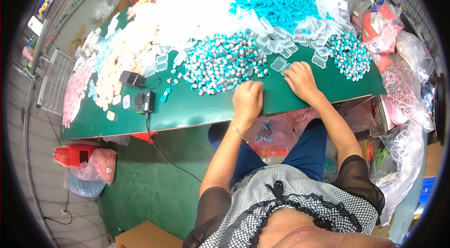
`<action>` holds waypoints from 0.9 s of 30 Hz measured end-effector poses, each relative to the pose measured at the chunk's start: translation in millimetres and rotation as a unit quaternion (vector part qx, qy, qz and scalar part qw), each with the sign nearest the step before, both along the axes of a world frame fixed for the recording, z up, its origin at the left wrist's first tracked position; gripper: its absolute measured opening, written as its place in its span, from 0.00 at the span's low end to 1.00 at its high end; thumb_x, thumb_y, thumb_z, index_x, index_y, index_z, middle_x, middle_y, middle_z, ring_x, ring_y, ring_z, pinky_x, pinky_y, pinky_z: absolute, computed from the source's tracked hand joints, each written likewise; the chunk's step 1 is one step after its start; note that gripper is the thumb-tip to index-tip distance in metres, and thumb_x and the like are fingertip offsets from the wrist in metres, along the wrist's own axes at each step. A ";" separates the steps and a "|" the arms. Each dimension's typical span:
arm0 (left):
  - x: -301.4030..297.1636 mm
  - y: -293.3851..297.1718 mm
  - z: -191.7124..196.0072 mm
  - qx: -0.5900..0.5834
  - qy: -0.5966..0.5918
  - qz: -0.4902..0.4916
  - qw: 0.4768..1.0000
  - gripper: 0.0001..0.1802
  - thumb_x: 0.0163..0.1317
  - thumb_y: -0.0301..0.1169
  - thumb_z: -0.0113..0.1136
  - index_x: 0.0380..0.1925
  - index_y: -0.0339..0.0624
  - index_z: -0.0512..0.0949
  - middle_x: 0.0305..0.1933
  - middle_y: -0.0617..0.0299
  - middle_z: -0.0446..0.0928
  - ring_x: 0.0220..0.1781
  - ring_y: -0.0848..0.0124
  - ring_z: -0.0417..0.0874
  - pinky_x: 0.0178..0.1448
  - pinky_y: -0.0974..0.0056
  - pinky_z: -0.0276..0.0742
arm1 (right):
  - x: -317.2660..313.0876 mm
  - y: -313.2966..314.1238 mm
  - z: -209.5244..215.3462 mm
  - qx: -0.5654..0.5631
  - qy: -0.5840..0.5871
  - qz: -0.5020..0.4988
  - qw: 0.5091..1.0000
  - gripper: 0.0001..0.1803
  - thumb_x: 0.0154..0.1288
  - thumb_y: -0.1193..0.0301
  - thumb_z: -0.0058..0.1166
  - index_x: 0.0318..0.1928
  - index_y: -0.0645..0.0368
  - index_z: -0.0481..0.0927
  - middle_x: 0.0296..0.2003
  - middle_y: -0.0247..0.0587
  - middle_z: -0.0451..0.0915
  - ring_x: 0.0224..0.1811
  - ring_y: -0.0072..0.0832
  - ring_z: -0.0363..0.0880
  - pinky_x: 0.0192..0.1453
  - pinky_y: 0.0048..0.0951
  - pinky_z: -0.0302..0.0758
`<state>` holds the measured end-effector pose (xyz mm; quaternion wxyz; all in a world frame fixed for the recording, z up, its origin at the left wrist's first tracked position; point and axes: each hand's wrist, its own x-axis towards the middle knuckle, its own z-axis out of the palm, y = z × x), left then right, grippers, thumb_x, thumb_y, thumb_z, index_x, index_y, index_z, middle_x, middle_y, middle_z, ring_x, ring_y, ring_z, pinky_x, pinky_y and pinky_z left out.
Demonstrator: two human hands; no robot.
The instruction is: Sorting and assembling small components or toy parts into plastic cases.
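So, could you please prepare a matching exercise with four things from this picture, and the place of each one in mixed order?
Things
1. Turquoise cords
2. Right hand
3. Red basket
4. Bracelet

Places
A. around the left wrist
B. below the left end of the table
C. piled on the far part of the table
D. fingertips by a clear box

Pairs: 1-C, 2-D, 3-B, 4-A

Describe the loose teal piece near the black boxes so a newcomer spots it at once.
On the green table, find two black boxes left of the large silver-and-teal pile. Just right of the nearer box lies a small teal piece, set apart by its bright colour and lying alone, off the pile.
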<state>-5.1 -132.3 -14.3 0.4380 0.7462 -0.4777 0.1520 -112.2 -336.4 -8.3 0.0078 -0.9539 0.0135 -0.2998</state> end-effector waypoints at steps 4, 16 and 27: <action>16.5 -14.5 19.3 0.036 -0.072 0.085 0.993 0.07 0.51 0.27 0.62 0.32 0.45 0.80 0.33 0.60 0.75 0.40 0.59 0.75 0.41 0.55 0.67 | -11.2 24.0 18.4 0.049 0.001 0.015 0.999 0.11 0.50 0.71 0.64 0.36 0.56 0.78 0.33 0.37 0.76 0.44 0.37 0.74 0.55 0.42 0.66; 26.6 -47.3 -3.2 0.128 -0.196 0.143 0.962 0.04 0.48 0.32 0.65 0.26 0.49 0.81 0.35 0.66 0.77 0.43 0.64 0.74 0.44 0.55 0.62 | -7.1 34.2 13.3 0.174 -0.041 0.079 0.981 0.06 0.55 0.71 0.60 0.35 0.55 0.79 0.34 0.36 0.78 0.42 0.36 0.75 0.49 0.38 0.68; -3.2 -41.8 12.2 0.054 -0.073 0.006 0.996 0.20 0.48 0.37 0.68 0.42 0.47 0.79 0.44 0.61 0.75 0.47 0.60 0.73 0.48 0.54 0.64 | 86.2 -121.7 41.5 0.097 -0.107 -0.141 0.979 0.13 0.56 0.72 0.58 0.44 0.50 0.81 0.45 0.38 0.79 0.52 0.40 0.74 0.50 0.47 0.72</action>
